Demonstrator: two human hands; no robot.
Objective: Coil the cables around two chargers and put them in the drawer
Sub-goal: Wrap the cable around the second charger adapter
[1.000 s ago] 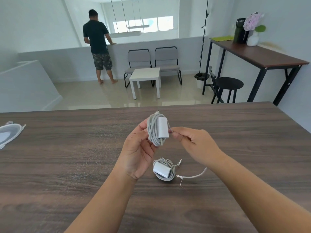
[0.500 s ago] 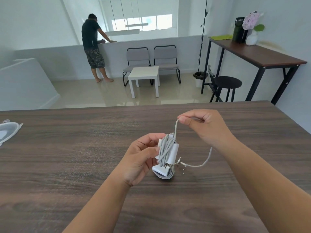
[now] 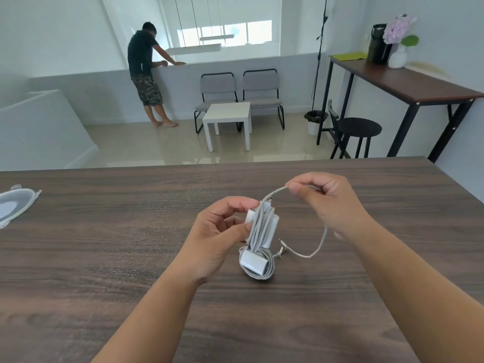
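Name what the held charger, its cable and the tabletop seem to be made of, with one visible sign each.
Held charger: probably hard white plastic, with smooth, flat faces.
Cable: looks like a pale flexible jacket, maybe rubbery or woven; it bends in a loop.
Tabletop: dark wood or wood-look laminate, matte, with streaked grain.

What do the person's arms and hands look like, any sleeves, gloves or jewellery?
Both forearms are bare right to the frame's bottom edge, with no sleeve in view. The left hand and the right hand wear no gloves, and no rings, watch or wristband show on either.
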